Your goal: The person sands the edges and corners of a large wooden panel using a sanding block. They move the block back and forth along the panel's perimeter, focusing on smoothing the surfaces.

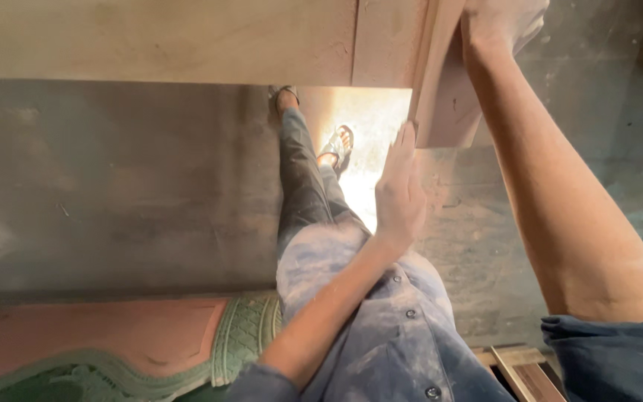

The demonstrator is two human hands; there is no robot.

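From my remote view, looking straight down, the left hand (400, 190) is held flat and released, its fingertips (408, 138) pressed against the lower edge of a reddish-brown wooden board (440, 82) that stands on edge and tilts slightly; nothing is clasped in it. The right hand (501, 21) reaches higher on the same board, at the top of the frame, and is partly cut off, so I cannot tell whether its fingers grip the board or only rest on it. The board leans against a larger pale panel (158, 37) that spans the upper frame. Below are the person's dusty trousers and sandalled feet (340, 145) on a grey concrete floor (113, 193), with a patch of bright sunlight (370, 119) beside the feet. A carved green and red panel (150, 342) lies at lower left, wooden offcuts (519, 368) at lower right. Risk noted: the left hand only steadies by flat contact, so if the upper hold is loose the board could slide or tip toward the feet, which are barely protected. The offcuts near the stance are, in my judgement, a trip hazard
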